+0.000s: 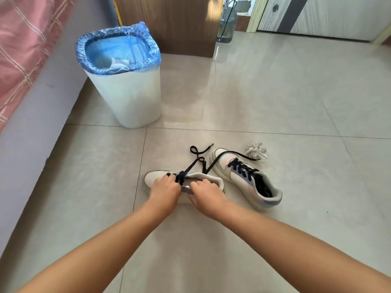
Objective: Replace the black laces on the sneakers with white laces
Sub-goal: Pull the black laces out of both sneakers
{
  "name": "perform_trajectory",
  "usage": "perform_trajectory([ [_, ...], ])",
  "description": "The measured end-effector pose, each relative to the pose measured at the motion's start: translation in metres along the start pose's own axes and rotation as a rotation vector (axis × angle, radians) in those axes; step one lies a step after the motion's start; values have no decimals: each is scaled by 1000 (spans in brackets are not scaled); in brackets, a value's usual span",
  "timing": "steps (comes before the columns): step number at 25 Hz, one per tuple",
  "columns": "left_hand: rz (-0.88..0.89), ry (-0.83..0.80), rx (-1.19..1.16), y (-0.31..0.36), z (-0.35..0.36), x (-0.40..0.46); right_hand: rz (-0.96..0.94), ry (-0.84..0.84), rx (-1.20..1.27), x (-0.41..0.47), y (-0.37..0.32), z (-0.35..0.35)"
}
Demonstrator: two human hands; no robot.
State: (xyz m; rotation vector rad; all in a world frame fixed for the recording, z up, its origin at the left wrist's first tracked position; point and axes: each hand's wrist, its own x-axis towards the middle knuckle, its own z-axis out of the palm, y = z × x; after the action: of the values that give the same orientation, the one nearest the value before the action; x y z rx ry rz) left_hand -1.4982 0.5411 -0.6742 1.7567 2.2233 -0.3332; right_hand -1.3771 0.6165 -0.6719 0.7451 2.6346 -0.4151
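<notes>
- Head view: left hand (165,190) fingers curled, pinching black lace (195,162) at near sneaker (203,178).
- Right hand (206,194) curled round that sneaker's side, steadying it.
- Second sneaker (243,178) just right on floor (275,92), fully black-laced.
- White laces (257,151) bundled beside its toe.
- Bin (124,98) far left.

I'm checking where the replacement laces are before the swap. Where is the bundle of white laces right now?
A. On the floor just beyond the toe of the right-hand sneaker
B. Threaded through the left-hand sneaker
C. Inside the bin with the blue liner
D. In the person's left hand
A: the white laces lie bundled on the floor tiles just past the toe of the right-hand sneaker, untouched by either hand.
</notes>
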Motion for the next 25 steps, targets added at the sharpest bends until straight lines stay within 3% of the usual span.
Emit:
perform_trajectory([
  [2, 95, 46, -19, -5, -4, -7, 25, 1, 45, -1, 4, 0],
  [5, 248, -216, -193, -21, 10, -33, 101, 48, 132, 3, 16, -2],
  [8, 201, -414, -44, -39, 12, -63, 128, 58, 175, 6, 24, -6],
  [10, 135, -353, 33, -36, 9, -62, 77, 35, 122, 4, 21, -5],
  [14, -36, -15, -214, 0, -1, -26, 54, 20, 91, 1, 13, -2],
  [19, -237, 13, -439, 5, 3, -1, 15, 20, 108, -2, 15, -1],
  [21, -231, -1, -470, 2, 3, -5, 12, 24, 126, -2, 16, 0],
  [23, -173, -91, -442, 2, 0, -16, 38, 29, 128, 0, 14, 0],
  [25, -88, -230, -198, -3, -1, -31, 66, 35, 133, 3, 14, -2],
])
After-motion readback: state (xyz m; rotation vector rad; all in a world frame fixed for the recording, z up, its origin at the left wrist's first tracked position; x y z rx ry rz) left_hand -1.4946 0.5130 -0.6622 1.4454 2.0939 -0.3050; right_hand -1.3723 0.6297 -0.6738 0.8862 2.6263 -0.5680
